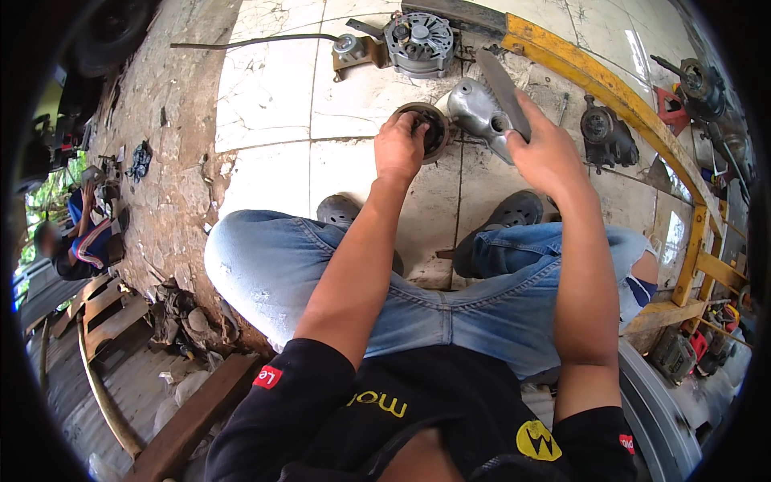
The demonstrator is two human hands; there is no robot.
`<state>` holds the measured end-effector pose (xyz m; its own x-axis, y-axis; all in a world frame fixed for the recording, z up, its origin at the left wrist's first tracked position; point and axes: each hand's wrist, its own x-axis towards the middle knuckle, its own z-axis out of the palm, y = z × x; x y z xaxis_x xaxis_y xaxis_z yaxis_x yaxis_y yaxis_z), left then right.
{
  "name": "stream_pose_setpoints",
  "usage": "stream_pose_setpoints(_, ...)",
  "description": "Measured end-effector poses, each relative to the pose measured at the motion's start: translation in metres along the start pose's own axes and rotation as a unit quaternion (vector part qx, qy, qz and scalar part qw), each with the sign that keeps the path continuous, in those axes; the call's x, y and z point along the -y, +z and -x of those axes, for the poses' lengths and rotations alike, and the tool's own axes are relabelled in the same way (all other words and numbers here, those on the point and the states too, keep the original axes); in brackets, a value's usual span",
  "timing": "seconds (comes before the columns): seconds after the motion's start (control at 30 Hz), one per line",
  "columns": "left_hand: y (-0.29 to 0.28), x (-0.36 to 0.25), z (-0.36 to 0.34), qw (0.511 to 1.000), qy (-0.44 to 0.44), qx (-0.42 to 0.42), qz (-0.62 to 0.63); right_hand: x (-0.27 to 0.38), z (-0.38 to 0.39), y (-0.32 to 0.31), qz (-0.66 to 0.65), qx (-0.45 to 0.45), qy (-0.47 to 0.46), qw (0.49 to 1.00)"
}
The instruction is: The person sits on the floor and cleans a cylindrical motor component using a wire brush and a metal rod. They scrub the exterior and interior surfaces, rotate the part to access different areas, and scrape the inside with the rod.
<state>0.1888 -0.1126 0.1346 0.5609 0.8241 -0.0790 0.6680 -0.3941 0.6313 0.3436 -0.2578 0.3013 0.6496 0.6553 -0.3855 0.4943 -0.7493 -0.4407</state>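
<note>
My left hand [401,145] reaches into a round, dark-lined metal bowl [437,149] on the tiles, its fingers bent together. What they pinch inside is too dark to make out. My right hand [546,149] is closed around a long, flat grey tool [507,90] with a tapered end and a rough left edge, possibly a brush. Beneath that tool, a silver cast-metal housing [471,104] lies close to the bowl's right side. The right fingers partly cover its lower end, and whether they touch it is unclear.
Ahead sit an alternator-like part [419,44] and a bracket with a long rod [257,42]. A dark metal part [608,135] lies right, inside a yellow metal frame [594,68]. Toolboxes [675,356] stand lower right. Another person [84,229] sits far left near wooden slats [104,309].
</note>
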Motion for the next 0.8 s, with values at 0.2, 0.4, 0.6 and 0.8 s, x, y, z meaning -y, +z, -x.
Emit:
stream_pose_setpoints(0.2, -0.024, 0.038, -0.022, 0.954, -0.194, -0.108, 0.204, -0.002, 0.012, -0.016, -0.027, -0.029, 0.01, 0.999)
stream_pose_setpoints(0.4, -0.02, 0.148, -0.028, 0.765, -0.43, -0.212, 0.429, 0.019, 0.019, -0.019, -0.033, -0.034, -0.049, 0.998)
stream_pose_setpoints(0.6, -0.03, 0.157, -0.026, 0.714, -0.476, -0.165, 0.486, 0.037, 0.011, -0.02, -0.048, 0.002, -0.03, 0.998)
stream_pose_setpoints(0.8, -0.024, 0.16, -0.037, 0.716, -0.477, -0.174, 0.48, 0.014, -0.009, 0.017, -0.014, -0.036, -0.125, 0.991)
